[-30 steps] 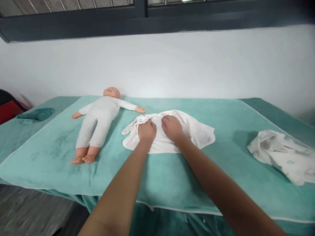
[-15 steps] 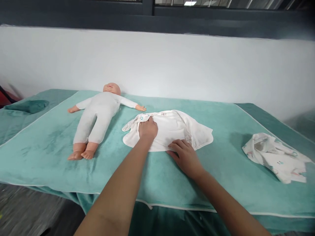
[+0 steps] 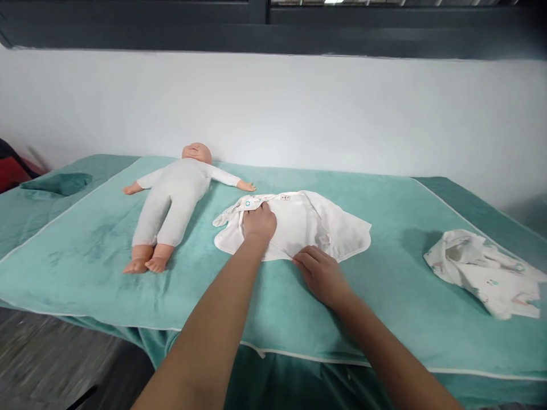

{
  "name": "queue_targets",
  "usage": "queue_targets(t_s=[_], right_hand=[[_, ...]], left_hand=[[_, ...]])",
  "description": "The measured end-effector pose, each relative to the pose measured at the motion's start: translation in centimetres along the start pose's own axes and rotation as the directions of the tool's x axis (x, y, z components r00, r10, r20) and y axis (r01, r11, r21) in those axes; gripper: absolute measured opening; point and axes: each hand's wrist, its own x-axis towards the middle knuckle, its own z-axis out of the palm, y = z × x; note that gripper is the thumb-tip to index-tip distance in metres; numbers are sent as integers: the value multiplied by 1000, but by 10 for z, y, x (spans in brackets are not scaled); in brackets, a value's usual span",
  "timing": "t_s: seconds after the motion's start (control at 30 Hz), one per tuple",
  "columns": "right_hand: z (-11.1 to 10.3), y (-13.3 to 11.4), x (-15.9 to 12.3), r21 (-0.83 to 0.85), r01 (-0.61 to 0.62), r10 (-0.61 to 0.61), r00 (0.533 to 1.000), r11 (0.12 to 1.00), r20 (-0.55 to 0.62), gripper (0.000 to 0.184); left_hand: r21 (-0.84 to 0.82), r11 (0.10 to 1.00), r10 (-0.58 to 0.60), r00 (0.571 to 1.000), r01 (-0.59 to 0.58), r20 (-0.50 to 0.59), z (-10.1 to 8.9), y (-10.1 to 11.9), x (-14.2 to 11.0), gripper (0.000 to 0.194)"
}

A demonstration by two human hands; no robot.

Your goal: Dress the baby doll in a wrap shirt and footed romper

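Observation:
A white baby shirt (image 3: 294, 225) with a small printed label lies spread on the green bed cover. My left hand (image 3: 260, 223) is on its left part, fingers curled into the cloth by the patterned edge, the tips partly hidden by fabric. At the near hem, my right hand (image 3: 322, 276) has its fingers bent together on the edge of the shirt. Left of the shirt a baby doll (image 3: 177, 191) in a white bodysuit lies on its back, one arm stretched toward the garment.
A crumpled white printed garment (image 3: 487, 276) lies at the right of the green bed cover (image 3: 384, 307). A green pillow-like bump (image 3: 60, 183) and a red and black item (image 3: 12, 171) are at far left. Behind the bed stands a white wall (image 3: 273, 108).
My right hand's fingers have drawn closer together on the hem. My left hand stays in the same place on the shirt. The view has shifted slightly.

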Motion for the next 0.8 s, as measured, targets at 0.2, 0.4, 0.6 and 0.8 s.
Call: queue_targets(t_s=[0.2,0.4,0.6,0.8], right_hand=[[-22,21,5,98,-111,124,983,989,-132,17],[-73,133,-1,-138,-703,592,675,698,-441,33],[-81,178,-9,-153,-762,730,648,630,-219,29],[-83,211,9,170,-810,795,470,561,-383,27]], left_hand=[[12,1000,-1,999,2,-37,4,0,1,38],[-4,1000,-8,997,7,-71,5,-1,4,36],[10,1000,-15,997,16,-78,5,-1,3,37],[27,999,-17,996,19,-82,5,-2,3,38]])
